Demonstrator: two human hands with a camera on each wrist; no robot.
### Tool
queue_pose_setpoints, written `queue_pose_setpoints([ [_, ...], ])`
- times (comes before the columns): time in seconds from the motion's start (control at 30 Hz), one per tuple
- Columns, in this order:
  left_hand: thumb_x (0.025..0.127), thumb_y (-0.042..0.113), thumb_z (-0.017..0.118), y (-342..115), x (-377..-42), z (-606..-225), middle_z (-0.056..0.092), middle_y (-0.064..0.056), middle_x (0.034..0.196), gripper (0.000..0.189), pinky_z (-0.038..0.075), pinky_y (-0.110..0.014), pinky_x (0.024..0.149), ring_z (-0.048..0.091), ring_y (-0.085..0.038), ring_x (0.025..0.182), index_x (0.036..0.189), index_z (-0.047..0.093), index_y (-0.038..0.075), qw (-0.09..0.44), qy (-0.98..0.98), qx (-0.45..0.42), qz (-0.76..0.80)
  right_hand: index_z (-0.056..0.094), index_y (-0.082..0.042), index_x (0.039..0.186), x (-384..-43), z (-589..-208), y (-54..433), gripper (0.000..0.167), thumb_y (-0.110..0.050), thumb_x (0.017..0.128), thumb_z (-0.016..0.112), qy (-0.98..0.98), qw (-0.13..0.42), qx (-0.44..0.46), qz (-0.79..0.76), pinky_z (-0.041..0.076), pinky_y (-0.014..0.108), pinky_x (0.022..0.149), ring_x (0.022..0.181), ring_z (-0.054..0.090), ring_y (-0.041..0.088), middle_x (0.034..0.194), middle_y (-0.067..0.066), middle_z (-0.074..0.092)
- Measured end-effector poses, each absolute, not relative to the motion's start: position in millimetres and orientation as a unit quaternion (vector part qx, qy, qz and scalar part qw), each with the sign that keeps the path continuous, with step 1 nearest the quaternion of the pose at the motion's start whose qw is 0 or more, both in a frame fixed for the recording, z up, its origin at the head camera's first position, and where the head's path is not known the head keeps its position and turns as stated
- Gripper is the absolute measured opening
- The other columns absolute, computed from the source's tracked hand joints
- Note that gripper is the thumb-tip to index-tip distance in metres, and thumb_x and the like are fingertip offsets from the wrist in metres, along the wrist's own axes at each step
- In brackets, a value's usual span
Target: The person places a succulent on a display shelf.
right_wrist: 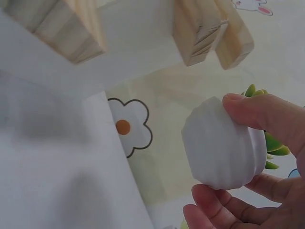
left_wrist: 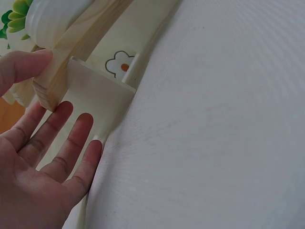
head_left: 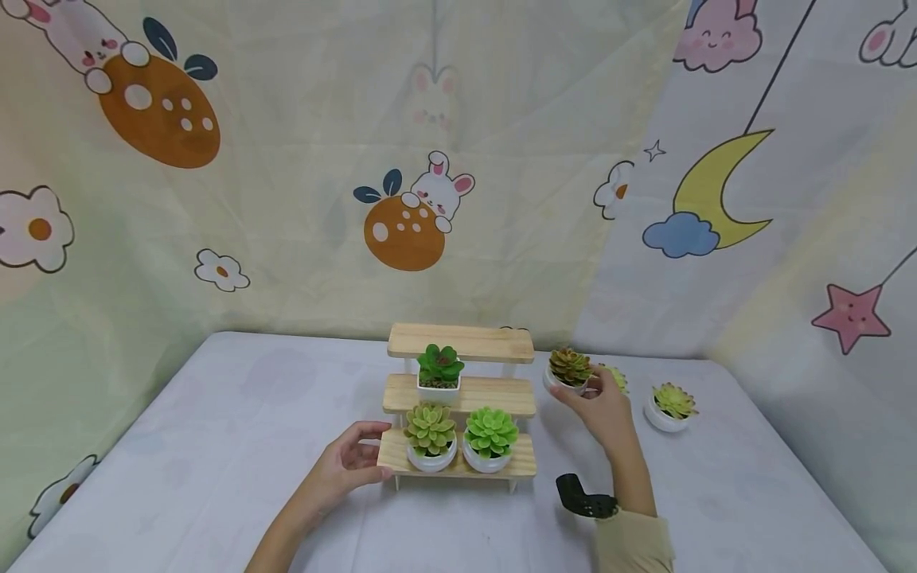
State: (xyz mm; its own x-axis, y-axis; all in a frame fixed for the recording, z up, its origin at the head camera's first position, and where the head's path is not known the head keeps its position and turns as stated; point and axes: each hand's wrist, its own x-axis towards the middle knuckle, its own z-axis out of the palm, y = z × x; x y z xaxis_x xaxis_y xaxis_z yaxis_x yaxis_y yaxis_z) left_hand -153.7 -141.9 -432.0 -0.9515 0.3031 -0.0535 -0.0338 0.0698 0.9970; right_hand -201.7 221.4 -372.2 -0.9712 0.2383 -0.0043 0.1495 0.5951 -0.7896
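A three-tier wooden plant stand (head_left: 462, 342) stands on the white-covered table. My left hand (head_left: 344, 463) holds the left end of its lowest shelf (left_wrist: 62, 71), thumb on one face and fingertips at the other. To the right of the stand, my right hand (head_left: 605, 406) grips a brownish-green potted succulent (head_left: 569, 366) by its ribbed white pot (right_wrist: 219, 148). On the middle tier sits a dark green succulent in a square pot (head_left: 438, 390). The lowest tier bears a yellow-green succulent (head_left: 430, 430) and a bright green succulent (head_left: 490, 434), both in round white pots.
A pale yellow-green potted succulent (head_left: 671, 406) stands on the table (head_left: 215, 446) at the right. Another yellowish succulent (head_left: 618, 379) shows partly behind my right hand. Behind the table hangs a cartoon-printed cloth (head_left: 286, 159). A black strap (head_left: 583, 501) circles the right wrist.
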Motion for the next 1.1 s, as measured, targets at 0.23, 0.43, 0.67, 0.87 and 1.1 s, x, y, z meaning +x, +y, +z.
queue_pose_setpoints([
  [0.23, 0.076, 0.009, 0.073, -141.4, -154.2, -432.9, 0.058, -0.015, 0.115, 0.064, 0.052, -0.028, 0.078, 0.06, -0.02, 0.098, 0.132, 0.043, 0.004, 0.128, 0.722, 0.083, 0.675, 0.028, -0.004, 0.142, -193.2, -359.3, 220.6, 0.088, -0.048, 0.078, 0.069, -0.889, 0.056, -0.101, 0.443, 0.044, 0.04, 0.084, 0.112, 0.047, 0.03, 0.132, 0.023, 0.044],
  [0.43, 0.077, 0.009, 0.072, -142.2, -154.1, -433.8, 0.058, -0.017, 0.115, 0.064, 0.052, -0.028, 0.078, 0.06, -0.02, 0.098, 0.133, 0.041, 0.002, 0.126, 0.721, 0.097, 0.675, 0.031, -0.006, 0.141, -187.8, -350.6, 219.7, 0.084, -0.048, 0.078, 0.069, -0.889, 0.062, -0.095, 0.444, 0.043, 0.03, 0.074, 0.106, 0.049, 0.027, 0.128, 0.019, 0.046],
  [0.67, 0.077, 0.008, 0.071, -142.8, -153.6, -433.8, 0.057, -0.017, 0.116, 0.064, 0.052, -0.028, 0.078, 0.059, -0.021, 0.099, 0.133, 0.041, 0.002, 0.125, 0.716, 0.095, 0.68, 0.032, -0.01, 0.141, -183.0, -342.1, 213.1, 0.083, -0.047, 0.078, 0.071, -0.883, 0.066, -0.085, 0.458, 0.04, 0.027, 0.069, 0.097, 0.048, 0.022, 0.123, 0.015, 0.047],
  [0.87, 0.077, 0.008, 0.071, -142.7, -153.8, -433.7, 0.057, -0.018, 0.116, 0.064, 0.052, -0.027, 0.078, 0.059, -0.021, 0.099, 0.133, 0.041, 0.001, 0.126, 0.717, 0.096, 0.679, 0.034, -0.012, 0.14, -180.1, -337.0, 204.4, 0.079, -0.043, 0.078, 0.072, -0.88, 0.081, -0.059, 0.465, 0.042, 0.026, 0.068, 0.095, 0.051, 0.021, 0.119, 0.014, 0.05],
  [1.1, 0.076, 0.009, 0.072, -142.1, -154.8, -434.1, 0.057, -0.016, 0.115, 0.064, 0.052, -0.028, 0.078, 0.059, -0.021, 0.099, 0.132, 0.042, 0.003, 0.127, 0.72, 0.091, 0.676, 0.038, -0.013, 0.137, -178.9, -335.3, 197.2, 0.076, -0.041, 0.077, 0.074, -0.883, 0.102, -0.046, 0.457, 0.044, 0.026, 0.067, 0.094, 0.054, 0.023, 0.115, 0.014, 0.053],
])
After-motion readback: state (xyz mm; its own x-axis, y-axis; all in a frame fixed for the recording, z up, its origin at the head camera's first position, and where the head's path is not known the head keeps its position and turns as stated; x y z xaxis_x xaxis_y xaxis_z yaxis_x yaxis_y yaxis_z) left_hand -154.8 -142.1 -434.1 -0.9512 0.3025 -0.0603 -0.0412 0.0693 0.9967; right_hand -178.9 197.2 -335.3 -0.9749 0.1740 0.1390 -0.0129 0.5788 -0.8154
